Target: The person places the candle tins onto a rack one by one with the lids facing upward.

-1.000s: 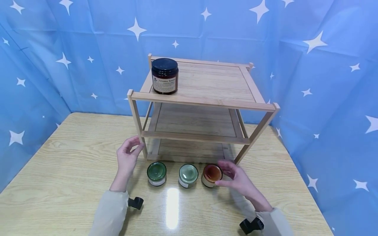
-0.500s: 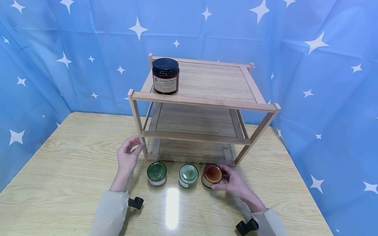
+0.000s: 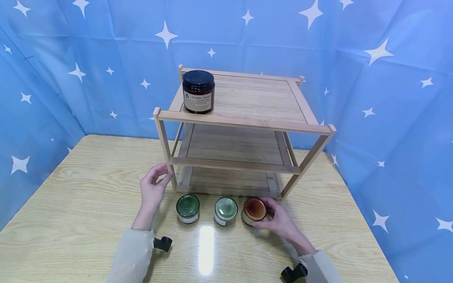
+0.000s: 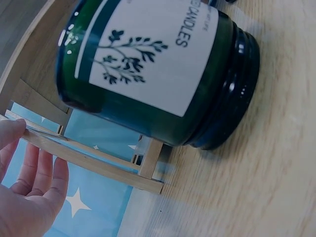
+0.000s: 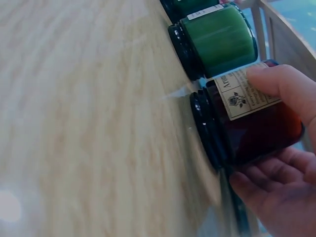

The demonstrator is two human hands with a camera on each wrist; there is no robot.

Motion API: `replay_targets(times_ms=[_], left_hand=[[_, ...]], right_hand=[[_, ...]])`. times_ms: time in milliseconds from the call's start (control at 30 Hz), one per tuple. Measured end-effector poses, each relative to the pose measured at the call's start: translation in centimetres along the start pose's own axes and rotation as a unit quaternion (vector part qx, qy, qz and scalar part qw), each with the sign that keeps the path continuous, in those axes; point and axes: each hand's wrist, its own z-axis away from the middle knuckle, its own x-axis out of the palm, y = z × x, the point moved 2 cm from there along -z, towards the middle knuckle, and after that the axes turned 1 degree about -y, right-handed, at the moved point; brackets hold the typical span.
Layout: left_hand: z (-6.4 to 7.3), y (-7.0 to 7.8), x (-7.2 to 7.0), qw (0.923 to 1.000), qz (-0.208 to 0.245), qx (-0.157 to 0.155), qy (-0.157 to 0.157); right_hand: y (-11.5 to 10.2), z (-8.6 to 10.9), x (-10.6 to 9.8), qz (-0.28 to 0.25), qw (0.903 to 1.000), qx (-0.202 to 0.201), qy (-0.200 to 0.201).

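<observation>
Three glass candle jars stand upside down, lids on the table, in a row before a wooden shelf rack [image 3: 233,165]. The dark green candle jar [image 3: 188,207] is leftmost; its white label shows in the left wrist view. Beside it is a lighter green candle jar [image 3: 225,209]. My right hand [image 3: 281,220] holds the amber candle jar [image 3: 255,210] at the right end, thumb on its paper label [image 5: 242,91] and fingers on the opposite side. My left hand [image 3: 153,186] pinches the rack's front left post [image 4: 84,158] between thumb and fingers.
A dark brown jar with a black lid [image 3: 198,92] stands upright on the rack's top shelf [image 3: 258,96], at the left. Below are two lower shelves. Behind the wood-grain table [image 3: 88,196] hangs a blue curtain [image 3: 113,59] with white stars.
My right hand has moved slightly left and toward me, and its thumb and fingers have come round the amber candle jar. The jars and my left hand have stayed in place.
</observation>
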Motion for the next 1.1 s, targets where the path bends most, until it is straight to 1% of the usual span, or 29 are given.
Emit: replay_targets(times_ms=[133, 333, 467, 733, 933, 1100], left_hand=[[0.1, 0.0, 0.0, 1.0000, 0.002, -0.004, 0.003], [0.2, 0.1, 0.0, 0.9999, -0.013, -0.006, 0.001], [0.2, 0.2, 0.0, 0.9999, -0.015, -0.008, -0.001], [0.1, 0.1, 0.1, 0.9999, -0.001, -0.010, 0.004], [0.1, 0.0, 0.1, 1.0000, 0.002, -0.004, 0.005], [0.1, 0.2, 0.1, 1.0000, -0.006, -0.003, 0.001]], right_hand=[[0.0, 0.2, 0.0, -0.004, 0.9999, -0.007, 0.007], [-0.8, 0.4, -0.3, -0.005, 0.9996, -0.016, 0.021], [-1.8, 0.5, -0.8, 0.001, 0.9991, -0.028, 0.032], [-3.9, 0.5, -1.7, 0.021, 0.9972, -0.048, 0.053], [-5.6, 0.5, -2.2, 0.015, 0.9950, -0.075, 0.064], [-7.4, 0.4, -2.8, 0.009, 0.9942, -0.082, 0.069]])
